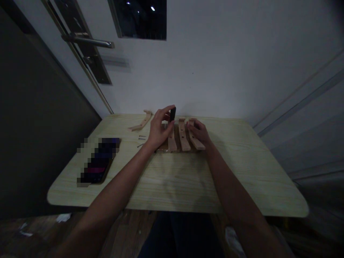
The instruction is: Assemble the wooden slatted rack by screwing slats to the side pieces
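Observation:
My left hand (157,129) is closed, pinching a small black rectangular piece (172,114) upright between thumb and fingers. Below it lies a brown board (162,147) that looks wrapped in something shiny. Across the board sit a left wooden hook (172,142), a middle wooden hook (184,138) and a right wooden hook (196,141), with dark holes in the wood. My right hand (200,131) curls around the upper part of the right hook; its fingertips are partly hidden. Left of the board are a loose wooden hook (143,123) and a few screws (142,138).
A phone (100,163), its screen blurred out, lies on the left of the pale wooden table (177,186). A white door (215,71) with a metal handle (91,41) rises directly behind the table's far edge. A dark panel (34,107) stands at the left.

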Demonstrator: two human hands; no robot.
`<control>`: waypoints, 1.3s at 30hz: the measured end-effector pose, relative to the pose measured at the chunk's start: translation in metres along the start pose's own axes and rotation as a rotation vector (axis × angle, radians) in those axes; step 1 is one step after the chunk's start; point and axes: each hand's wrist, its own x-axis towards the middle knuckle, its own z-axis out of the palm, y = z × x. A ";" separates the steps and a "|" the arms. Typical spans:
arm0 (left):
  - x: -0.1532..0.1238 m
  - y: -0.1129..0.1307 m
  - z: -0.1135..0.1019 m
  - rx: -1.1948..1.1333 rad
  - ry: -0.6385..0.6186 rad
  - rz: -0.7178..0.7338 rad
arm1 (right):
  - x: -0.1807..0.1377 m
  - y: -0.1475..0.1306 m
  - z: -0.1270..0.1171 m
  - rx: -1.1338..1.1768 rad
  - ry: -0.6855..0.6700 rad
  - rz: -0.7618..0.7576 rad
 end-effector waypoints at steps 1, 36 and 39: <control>0.000 0.000 0.000 -0.005 -0.010 0.000 | 0.000 0.001 0.000 0.010 -0.012 0.005; -0.001 0.002 0.000 -0.045 -0.025 0.013 | 0.003 0.007 -0.002 0.031 -0.027 -0.023; 0.000 0.003 -0.001 -0.065 -0.056 0.024 | 0.003 0.006 -0.002 0.018 -0.026 -0.026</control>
